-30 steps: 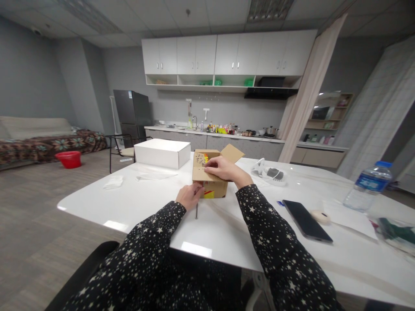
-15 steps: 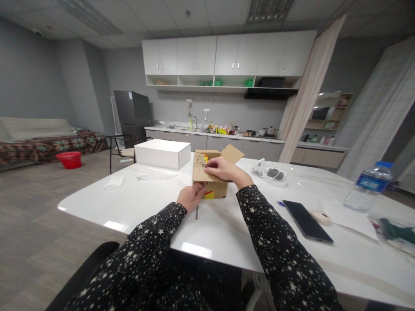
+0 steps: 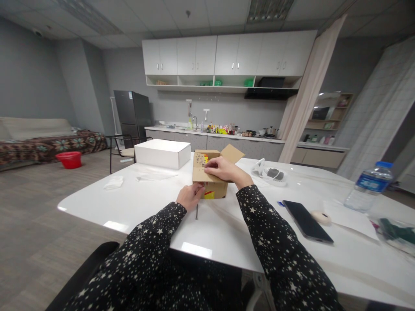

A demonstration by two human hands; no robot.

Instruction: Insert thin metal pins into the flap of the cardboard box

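Note:
A small brown cardboard box [image 3: 216,189] with open flaps and a red and yellow label stands on the white table [image 3: 227,224] in front of me. My right hand [image 3: 223,169] lies on top of it, fingers curled over the near flap and pressing it down. My left hand [image 3: 190,197] is closed in a pinch at the box's lower left corner, gripping a thin dark rod-like tool [image 3: 196,211] whose end points down toward the table.
A closed white box [image 3: 162,153] stands behind on the left. A black phone [image 3: 306,220], a small beige object [image 3: 320,216] and a water bottle [image 3: 368,186] lie to the right. White plastic items [image 3: 270,172] sit behind the box. A kitchen counter runs along the back wall.

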